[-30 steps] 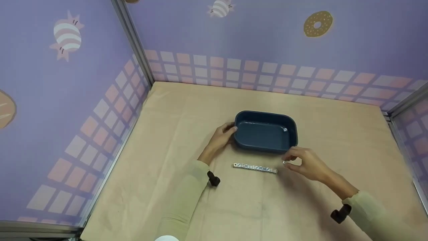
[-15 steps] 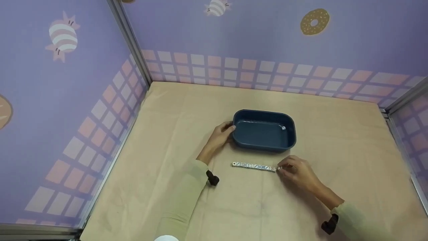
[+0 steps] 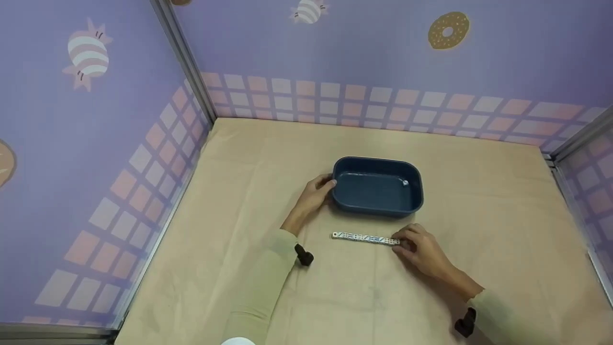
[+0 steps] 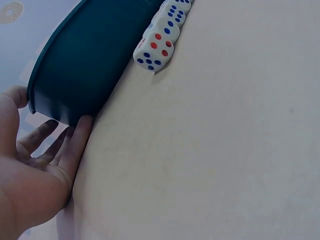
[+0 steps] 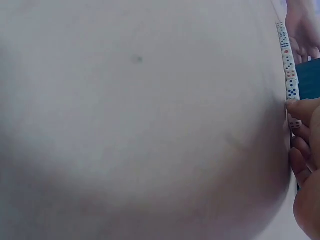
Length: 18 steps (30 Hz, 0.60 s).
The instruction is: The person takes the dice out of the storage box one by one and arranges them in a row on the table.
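A dark blue rectangular plastic basin (image 3: 376, 209) stands on the table, and my left hand (image 3: 312, 196) holds its left end. In the left wrist view the thumb is at the basin's rim while the fingers (image 4: 75, 142) lie against its lower side. One white die (image 3: 405, 182) is inside, toward the right. In front of the basin runs a straight row of several white dice (image 3: 359, 237) with coloured pips. My right hand (image 3: 424, 249) pinches the row's right end between thumb and fingers. In the right wrist view, the thumb (image 5: 300, 107) partly covers the dice there.
A beige cloth (image 3: 258, 158) covers the table. Purple printed panels (image 3: 316, 52) in metal frames (image 3: 189, 57) enclose it at the back and both sides. Dark wrist cameras (image 3: 303, 255) sit on both sleeves.
My right hand has come down and leftward, bringing a die from near the basin's front right corner to the row's right end. My left hand stays at the basin.
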Each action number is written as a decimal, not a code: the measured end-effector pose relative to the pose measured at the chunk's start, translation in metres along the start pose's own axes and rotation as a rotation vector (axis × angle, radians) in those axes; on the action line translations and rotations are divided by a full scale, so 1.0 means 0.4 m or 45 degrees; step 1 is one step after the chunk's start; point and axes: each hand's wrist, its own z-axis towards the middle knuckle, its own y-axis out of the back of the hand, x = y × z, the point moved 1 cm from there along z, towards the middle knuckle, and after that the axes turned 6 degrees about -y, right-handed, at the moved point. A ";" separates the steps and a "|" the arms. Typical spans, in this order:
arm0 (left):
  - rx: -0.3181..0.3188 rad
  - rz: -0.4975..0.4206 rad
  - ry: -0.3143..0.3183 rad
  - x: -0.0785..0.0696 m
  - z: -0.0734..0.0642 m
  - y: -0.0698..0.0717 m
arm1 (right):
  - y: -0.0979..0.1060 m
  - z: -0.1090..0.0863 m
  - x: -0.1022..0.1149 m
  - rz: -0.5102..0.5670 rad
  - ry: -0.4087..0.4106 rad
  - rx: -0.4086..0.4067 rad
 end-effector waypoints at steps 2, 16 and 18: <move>-0.003 0.001 0.006 -0.002 0.000 0.001 | -0.001 0.002 -0.001 -0.001 -0.002 0.005; -0.011 0.002 0.018 -0.006 -0.003 0.001 | -0.011 0.005 0.005 0.028 -0.045 -0.024; -0.009 0.002 0.021 -0.003 -0.003 -0.002 | -0.008 0.000 0.004 0.000 -0.022 -0.016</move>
